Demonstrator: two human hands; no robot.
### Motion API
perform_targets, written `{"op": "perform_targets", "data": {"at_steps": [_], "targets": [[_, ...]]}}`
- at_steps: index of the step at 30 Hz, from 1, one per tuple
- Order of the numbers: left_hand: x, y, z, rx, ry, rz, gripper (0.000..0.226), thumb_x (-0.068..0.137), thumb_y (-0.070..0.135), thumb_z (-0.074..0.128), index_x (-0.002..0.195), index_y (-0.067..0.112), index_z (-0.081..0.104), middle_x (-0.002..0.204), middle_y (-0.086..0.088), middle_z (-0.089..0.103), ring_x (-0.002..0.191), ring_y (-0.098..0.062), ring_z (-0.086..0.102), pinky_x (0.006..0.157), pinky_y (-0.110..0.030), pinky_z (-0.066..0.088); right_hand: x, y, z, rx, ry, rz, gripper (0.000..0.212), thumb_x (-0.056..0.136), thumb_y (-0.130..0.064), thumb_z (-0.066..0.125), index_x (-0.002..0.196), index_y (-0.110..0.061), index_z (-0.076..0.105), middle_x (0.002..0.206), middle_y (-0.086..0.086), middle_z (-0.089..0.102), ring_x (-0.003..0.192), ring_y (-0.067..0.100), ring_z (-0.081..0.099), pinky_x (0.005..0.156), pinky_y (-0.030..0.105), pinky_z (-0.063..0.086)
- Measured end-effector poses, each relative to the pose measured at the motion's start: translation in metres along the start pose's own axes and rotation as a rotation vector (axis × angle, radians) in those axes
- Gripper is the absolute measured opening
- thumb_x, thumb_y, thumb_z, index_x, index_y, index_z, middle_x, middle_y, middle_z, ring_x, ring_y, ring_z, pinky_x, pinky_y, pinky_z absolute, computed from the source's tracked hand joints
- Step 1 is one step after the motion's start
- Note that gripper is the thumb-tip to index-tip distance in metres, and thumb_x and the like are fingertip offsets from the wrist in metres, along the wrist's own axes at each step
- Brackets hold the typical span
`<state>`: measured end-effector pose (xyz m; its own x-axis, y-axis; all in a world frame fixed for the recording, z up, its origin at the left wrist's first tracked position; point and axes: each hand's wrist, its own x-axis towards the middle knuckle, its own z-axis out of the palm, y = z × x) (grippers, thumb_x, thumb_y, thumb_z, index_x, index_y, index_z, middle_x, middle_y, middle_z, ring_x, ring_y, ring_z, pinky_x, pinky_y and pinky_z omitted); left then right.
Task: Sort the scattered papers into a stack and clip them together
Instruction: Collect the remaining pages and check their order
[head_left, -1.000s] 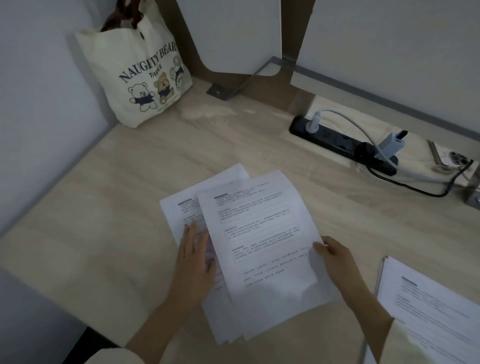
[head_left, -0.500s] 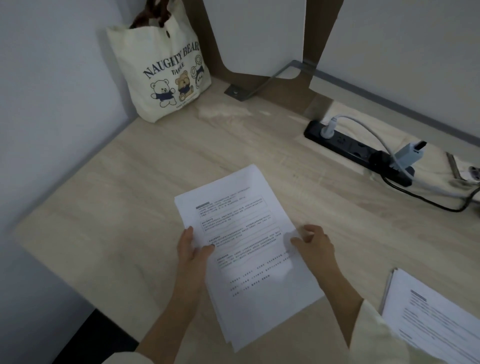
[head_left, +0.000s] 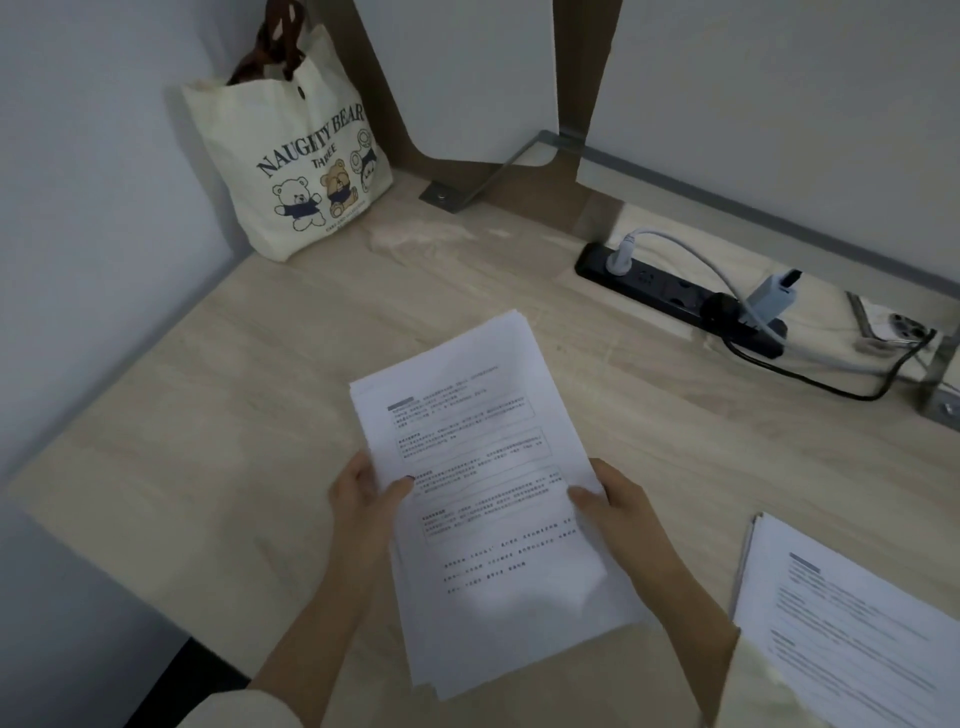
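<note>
Near the front edge of the bench (head_left: 234, 415), the left hand (head_left: 363, 499) and right hand (head_left: 618, 506) have fingers pinching both long sides of the paper stack (head_left: 483, 493), so squaring seems in hand; next it needs a clip, which I cannot see.

The table (head_left: 260, 426) looks like pale wood with a matt, streaked grain. The papers (head_left: 483, 499) are thin white matt sheets printed in dark text, as is the second stack (head_left: 852, 613) at the right. The tote bag (head_left: 291, 156) is cream woven cloth with a printed design and brown handles. The power strip (head_left: 670, 291) is black plastic, faintly glossy. The bracket (head_left: 488, 171) is dull grey metal.
</note>
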<state>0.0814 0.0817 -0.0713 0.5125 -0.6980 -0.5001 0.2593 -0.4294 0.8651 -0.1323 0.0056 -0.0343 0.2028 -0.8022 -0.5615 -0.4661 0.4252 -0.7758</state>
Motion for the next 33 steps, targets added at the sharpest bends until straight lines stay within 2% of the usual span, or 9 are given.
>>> {"op": "perform_targets", "data": {"at_steps": [3, 5, 8, 12, 18, 21, 28, 30, 33], "targets": [[0.002, 0.023, 0.010, 0.010, -0.143, 0.034, 0.049, 0.076, 0.018, 0.066, 0.124, 0.014, 0.054, 0.118, -0.001, 0.066, 0.105, -0.018, 0.064, 0.083, -0.030, 0.055, -0.016, -0.005, -0.020, 0.132, 0.035, -0.066, 0.023, 0.092, -0.010, 0.050, 0.103, -0.025, 0.064, 0.103, -0.003, 0.071, 0.093, 0.018, 0.068, 0.084, 0.035, 0.054], [-0.002, 0.039, 0.021, 0.014, -0.190, 0.086, 0.039, 0.083, 0.013, 0.062, 0.121, 0.019, 0.059, 0.114, 0.002, 0.068, 0.101, -0.012, 0.066, 0.086, -0.032, 0.051, -0.026, -0.008, -0.034, 0.224, 0.073, -0.118, 0.022, 0.091, -0.011, 0.052, 0.107, -0.021, 0.064, 0.105, -0.001, 0.072, 0.094, 0.021, 0.068, 0.085, 0.040, 0.054], [-0.018, 0.063, 0.042, -0.016, -0.151, 0.236, 0.030, 0.085, 0.001, 0.055, 0.112, 0.014, 0.063, 0.103, 0.003, 0.070, 0.090, -0.008, 0.066, 0.071, -0.019, 0.053, -0.038, -0.011, -0.050, 0.309, 0.149, -0.198, 0.023, 0.090, -0.010, 0.053, 0.109, -0.019, 0.063, 0.107, -0.001, 0.071, 0.097, 0.017, 0.067, 0.084, 0.033, 0.054], [-0.041, 0.079, 0.063, -0.038, -0.154, 0.420, 0.031, 0.075, 0.007, 0.060, 0.106, 0.012, 0.061, 0.093, 0.009, 0.066, 0.080, 0.004, 0.061, 0.065, -0.008, 0.048, -0.049, -0.008, -0.060, 0.372, 0.222, -0.248, 0.031, 0.090, -0.007, 0.053, 0.115, -0.023, 0.061, 0.108, -0.012, 0.071, 0.095, -0.001, 0.065, 0.072, 0.010, 0.052], [-0.050, 0.062, 0.080, 0.017, -0.222, 0.344, 0.039, 0.069, 0.014, 0.054, 0.107, 0.018, 0.060, 0.089, 0.019, 0.070, 0.084, 0.005, 0.063, 0.065, -0.005, 0.046, -0.056, -0.001, -0.047, 0.402, 0.236, -0.163, 0.027, 0.094, -0.011, 0.046, 0.106, -0.034, 0.053, 0.101, -0.024, 0.058, 0.081, -0.020, 0.056, 0.068, 0.007, 0.045], [-0.056, 0.064, 0.084, 0.007, -0.202, 0.356, 0.033, 0.074, 0.002, 0.056, 0.103, 0.017, 0.059, 0.082, 0.017, 0.070, 0.074, 0.012, 0.062, 0.061, -0.004, 0.046, -0.059, -0.003, -0.045, 0.454, 0.289, -0.178, 0.027, 0.095, -0.011, 0.043, 0.105, -0.031, 0.057, 0.094, -0.026, 0.062, 0.074, -0.023, 0.057, 0.061, -0.001, 0.044], [-0.059, 0.049, 0.084, 0.050, -0.204, 0.264, 0.040, 0.083, -0.011, 0.048, 0.113, 0.013, 0.058, 0.097, 0.011, 0.065, 0.084, 0.005, 0.064, 0.063, -0.005, 0.048, -0.068, 0.013, -0.036, 0.459, 0.283, -0.106, 0.027, 0.096, -0.014, 0.042, 0.110, -0.032, 0.056, 0.106, -0.021, 0.061, 0.103, -0.006, 0.053, 0.077, 0.013, 0.041], [-0.059, 0.049, 0.085, 0.059, -0.209, 0.260, 0.039, 0.084, -0.007, 0.050, 0.114, 0.017, 0.058, 0.098, 0.013, 0.065, 0.080, 0.011, 0.062, 0.065, -0.007, 0.049, -0.071, 0.015, -0.044, 0.464, 0.317, -0.108, 0.027, 0.096, -0.014, 0.042, 0.111, -0.031, 0.057, 0.105, -0.021, 0.062, 0.101, -0.005, 0.055, 0.078, 0.015, 0.043], [-0.066, 0.049, 0.092, 0.124, -0.267, 0.264, 0.028, 0.087, 0.002, 0.053, 0.108, 0.020, 0.059, 0.099, 0.012, 0.066, 0.086, 0.001, 0.063, 0.066, -0.011, 0.049, -0.080, 0.022, -0.065, 0.451, 0.395, -0.132, 0.027, 0.095, -0.014, 0.044, 0.109, -0.029, 0.061, 0.103, -0.021, 0.066, 0.094, -0.006, 0.061, 0.073, 0.011, 0.046]]}}
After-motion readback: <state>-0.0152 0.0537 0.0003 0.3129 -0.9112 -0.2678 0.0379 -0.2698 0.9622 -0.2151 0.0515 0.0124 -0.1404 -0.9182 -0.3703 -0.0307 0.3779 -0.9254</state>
